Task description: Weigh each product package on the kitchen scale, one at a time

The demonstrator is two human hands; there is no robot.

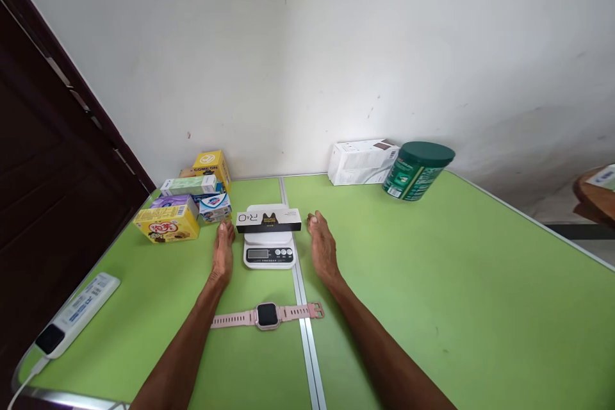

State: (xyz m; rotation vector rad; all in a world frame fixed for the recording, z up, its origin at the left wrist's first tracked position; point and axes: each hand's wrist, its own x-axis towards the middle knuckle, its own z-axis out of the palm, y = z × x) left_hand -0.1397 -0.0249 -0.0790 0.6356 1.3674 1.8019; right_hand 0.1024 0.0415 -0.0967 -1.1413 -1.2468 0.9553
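Note:
A black and white toothpaste-style carton [268, 219] lies across the platform of a white digital kitchen scale [270, 255]. The scale's small display looks blank. My left hand [223, 251] is at the left of the carton, thumb up, a little apart from it and close to a white and blue soap box [214, 206]. On the other side, my right hand [323, 246] is also upright on its edge, with a gap between it and the carton. Both hands are open and hold nothing. A pink smartwatch [267, 316] lies stretched out between my forearms, its screen dark.
At left are a yellow snack box [167, 224], a light green carton [188, 186] and a taller yellow box [212, 165]. A power strip [79, 314] lies by the table's left edge. By the wall are a white box [361, 163] and a green lidded tub [417, 173].

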